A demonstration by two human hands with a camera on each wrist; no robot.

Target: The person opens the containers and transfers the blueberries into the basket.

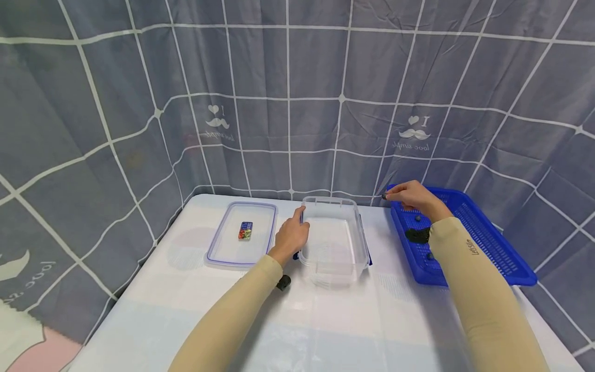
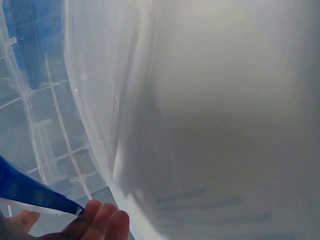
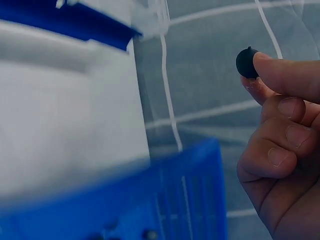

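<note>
A clear plastic container point(image 1: 332, 243) with blue side clips stands mid-table. My left hand point(image 1: 292, 235) holds its left rim, fingers point(image 2: 102, 222) curled by a blue clip point(image 2: 30, 192). My right hand point(image 1: 411, 195) hovers over the far left corner of a blue basket tray point(image 1: 483, 232) and pinches a small dark round berry point(image 1: 384, 196) point(image 3: 246, 62) between thumb and forefinger. More small dark berries point(image 1: 418, 218) and a dark clump point(image 1: 417, 235) lie in the tray.
The container's clear lid point(image 1: 241, 235) with a blue seal lies flat to the left, a small colourful sticker point(image 1: 245, 230) on it. A grey grid-pattern curtain point(image 1: 297, 103) walls the table at the back and sides. A small black object point(image 1: 283, 282) lies under my left forearm.
</note>
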